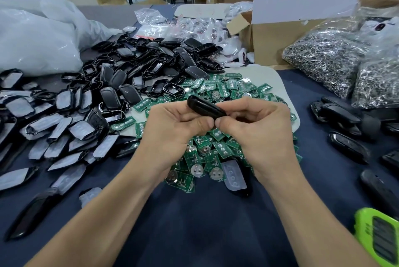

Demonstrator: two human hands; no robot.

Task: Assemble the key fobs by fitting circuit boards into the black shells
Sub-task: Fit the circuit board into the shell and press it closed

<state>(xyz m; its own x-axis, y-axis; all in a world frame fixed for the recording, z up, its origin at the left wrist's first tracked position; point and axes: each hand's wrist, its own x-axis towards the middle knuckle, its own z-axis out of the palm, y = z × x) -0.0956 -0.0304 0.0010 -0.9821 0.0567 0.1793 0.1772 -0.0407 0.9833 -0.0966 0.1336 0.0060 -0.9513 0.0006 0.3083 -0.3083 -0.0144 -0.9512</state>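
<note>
– Near side of the board pile point(226, 91), what's on the surface point(194, 234)?
– Dark blue surface, both forearms over it. Bright green gadget point(380, 238) near-right of the pile, partly cut off by the frame edge. At the pile's near edge lies a padded shell point(234, 177): black, clear rubber button pad on top, touching the boards.

– Hands?
– Both just above the pile's middle. Left hand point(172, 128) & right hand point(259, 128) share one black shell point(205, 108), tilted, left end higher in frame. Left fingers are curled round its left part. Right fingers & thumb pinch the right end. Thumb tips meet under it. Can't tell if a board's inside, since only the glossy outer side shows.

– The pile itself?
– Green boards w/ round metal coin-cell holders, heaped loose, partly on a pale mat point(278, 85).

– Left of it?
– Grey-padded shells point(64, 128), spread wide, reaching the pile's left edge.

– Right?
– Dark fobs point(345, 119) in a cluster, well apart from the pile.

– Beyond?
– Empty shell heap point(151, 61), black shells & frames, touching the pile's far-left edge. Far-right of the pile are clear bags of key rings point(323, 59). Behind the pile is a cardboard box point(280, 35), flap open, w/ small bags of white parts point(205, 29) beside it. Far-left there's a big white plastic bag point(36, 37).
</note>
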